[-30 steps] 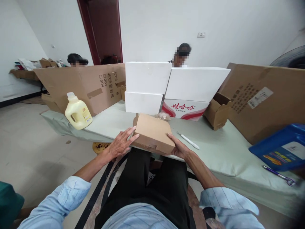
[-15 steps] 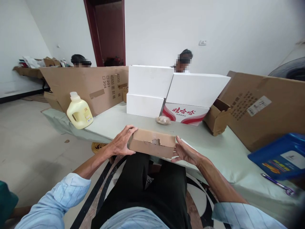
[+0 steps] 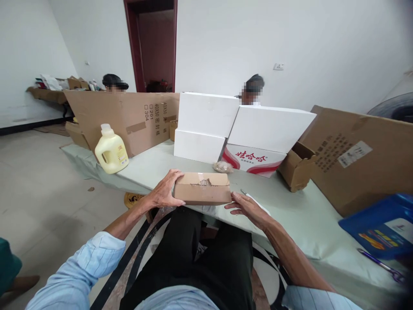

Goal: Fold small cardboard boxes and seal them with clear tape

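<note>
A small brown cardboard box (image 3: 202, 194) with a ragged torn opening along its top edge is held at the table's near edge, above my lap. My left hand (image 3: 166, 189) grips its left end, thumb on the near side and fingers over the back. My right hand (image 3: 248, 209) is at the box's lower right corner, its fingers stretched out and loosely apart, the tips at or barely touching the cardboard. Behind the right hand lies a thin white item (image 3: 258, 203), partly hidden. A small clear-wrapped bundle (image 3: 222, 167) rests beyond the box.
White boxes (image 3: 206, 113) are stacked at the back beside a red-and-white carton (image 3: 254, 160). Large cardboard cartons flank them. A yellow jug (image 3: 111, 150) stands left; a blue jug (image 3: 380, 226) and purple-handled tool (image 3: 380, 263) lie right. Two people (image 3: 253, 88) are partly visible behind the boxes.
The small box has turned to sit more level and shifted slightly left in view. My right hand has loosened from its right end, uncovering more of the white item. The view has shifted a little.
</note>
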The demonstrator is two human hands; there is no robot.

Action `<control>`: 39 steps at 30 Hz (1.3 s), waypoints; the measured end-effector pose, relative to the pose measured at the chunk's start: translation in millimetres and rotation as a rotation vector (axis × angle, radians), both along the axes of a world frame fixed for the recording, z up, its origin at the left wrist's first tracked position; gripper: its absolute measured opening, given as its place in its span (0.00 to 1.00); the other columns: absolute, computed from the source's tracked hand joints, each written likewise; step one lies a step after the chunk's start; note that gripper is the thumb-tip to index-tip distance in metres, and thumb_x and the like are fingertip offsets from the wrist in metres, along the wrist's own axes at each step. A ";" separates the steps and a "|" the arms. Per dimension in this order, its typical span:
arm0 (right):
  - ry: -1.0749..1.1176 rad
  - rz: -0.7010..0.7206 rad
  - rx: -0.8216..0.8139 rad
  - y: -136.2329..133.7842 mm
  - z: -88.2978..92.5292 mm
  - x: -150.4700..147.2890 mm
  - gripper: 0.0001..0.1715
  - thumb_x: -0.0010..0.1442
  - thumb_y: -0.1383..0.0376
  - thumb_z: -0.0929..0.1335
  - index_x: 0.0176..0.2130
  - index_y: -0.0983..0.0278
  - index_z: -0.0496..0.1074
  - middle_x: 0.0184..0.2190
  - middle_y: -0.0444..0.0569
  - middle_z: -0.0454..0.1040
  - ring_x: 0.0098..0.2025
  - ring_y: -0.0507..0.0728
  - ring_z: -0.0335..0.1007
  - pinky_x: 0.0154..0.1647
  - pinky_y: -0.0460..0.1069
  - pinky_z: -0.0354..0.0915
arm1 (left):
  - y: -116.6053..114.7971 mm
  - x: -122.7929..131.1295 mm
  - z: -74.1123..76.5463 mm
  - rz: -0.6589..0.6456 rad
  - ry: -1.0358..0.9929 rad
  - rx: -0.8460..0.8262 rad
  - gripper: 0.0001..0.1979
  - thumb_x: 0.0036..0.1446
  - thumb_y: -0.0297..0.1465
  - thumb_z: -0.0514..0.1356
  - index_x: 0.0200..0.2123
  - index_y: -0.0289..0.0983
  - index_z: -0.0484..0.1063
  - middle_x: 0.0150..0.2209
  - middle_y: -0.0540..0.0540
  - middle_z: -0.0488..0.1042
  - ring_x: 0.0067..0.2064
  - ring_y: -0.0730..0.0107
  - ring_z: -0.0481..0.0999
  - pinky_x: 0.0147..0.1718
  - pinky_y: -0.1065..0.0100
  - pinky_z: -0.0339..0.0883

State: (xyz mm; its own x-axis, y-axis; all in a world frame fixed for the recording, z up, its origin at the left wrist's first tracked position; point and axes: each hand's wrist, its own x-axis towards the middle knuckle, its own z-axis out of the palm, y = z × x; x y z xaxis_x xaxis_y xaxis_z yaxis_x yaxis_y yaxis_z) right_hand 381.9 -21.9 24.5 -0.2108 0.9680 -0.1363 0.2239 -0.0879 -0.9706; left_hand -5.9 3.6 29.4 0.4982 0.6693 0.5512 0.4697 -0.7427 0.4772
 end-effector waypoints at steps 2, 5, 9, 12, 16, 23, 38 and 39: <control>-0.037 0.010 0.040 3.1 -3.9 0.5 0.36 0.64 0.35 0.71 0.52 0.60 0.80 0.55 0.58 0.79 0.50 0.65 0.81 0.47 0.57 0.79 | -0.6 1.0 3.5 0.004 0.001 -0.009 0.51 0.43 0.35 0.79 0.68 0.38 0.61 0.66 0.32 0.62 0.69 0.41 0.65 0.68 0.43 0.65; -0.236 -0.008 0.156 13.7 -15.1 9.2 0.36 0.68 0.35 0.65 0.52 0.59 0.81 0.54 0.56 0.81 0.50 0.66 0.81 0.48 0.58 0.78 | -0.5 0.8 5.7 0.015 0.008 -0.027 0.49 0.44 0.35 0.78 0.67 0.38 0.63 0.66 0.33 0.63 0.69 0.40 0.66 0.68 0.43 0.66; -0.843 -0.235 0.304 30.5 -39.4 38.1 0.29 0.73 0.45 0.61 0.53 0.58 0.80 0.57 0.56 0.80 0.59 0.68 0.75 0.61 0.61 0.72 | 2.3 -2.8 1.3 0.033 0.006 -0.047 0.49 0.43 0.35 0.78 0.67 0.40 0.64 0.68 0.33 0.62 0.70 0.39 0.65 0.69 0.42 0.65; -1.058 -0.393 0.231 36.1 -55.7 62.2 0.23 0.69 0.51 0.65 0.52 0.63 0.79 0.58 0.66 0.76 0.64 0.75 0.69 0.64 0.70 0.66 | 2.8 -5.2 -2.0 0.032 0.001 -0.051 0.49 0.44 0.35 0.78 0.68 0.40 0.64 0.69 0.33 0.61 0.70 0.39 0.65 0.69 0.42 0.64; -1.209 -0.456 0.151 35.9 -67.5 80.3 0.18 0.67 0.58 0.67 0.47 0.69 0.79 0.55 0.72 0.75 0.63 0.78 0.68 0.60 0.73 0.66 | -0.7 -5.5 -1.3 0.020 0.007 -0.062 0.48 0.44 0.35 0.78 0.68 0.41 0.64 0.68 0.35 0.61 0.70 0.41 0.66 0.69 0.43 0.65; -1.220 -0.501 0.157 33.5 -71.5 89.5 0.15 0.69 0.63 0.63 0.42 0.66 0.78 0.53 0.70 0.76 0.61 0.75 0.71 0.59 0.70 0.67 | -5.7 -5.5 -0.4 0.022 0.011 -0.074 0.46 0.43 0.35 0.79 0.66 0.42 0.67 0.68 0.35 0.60 0.70 0.41 0.65 0.69 0.44 0.65; -0.873 0.111 0.968 -29.9 55.4 -41.1 0.25 0.80 0.51 0.57 0.49 0.57 0.78 0.41 0.52 0.81 0.40 0.58 0.78 0.40 0.51 0.66 | -13.8 -3.5 -3.1 0.008 0.018 -0.022 0.43 0.45 0.33 0.79 0.65 0.42 0.71 0.71 0.34 0.57 0.73 0.40 0.63 0.70 0.44 0.65; -0.911 0.124 0.993 -30.9 58.5 -44.8 0.25 0.80 0.52 0.57 0.48 0.58 0.78 0.41 0.51 0.81 0.39 0.58 0.78 0.38 0.50 0.64 | -14.7 -3.2 -3.2 0.007 0.015 -0.020 0.43 0.44 0.32 0.79 0.65 0.42 0.71 0.71 0.34 0.57 0.73 0.40 0.63 0.70 0.44 0.65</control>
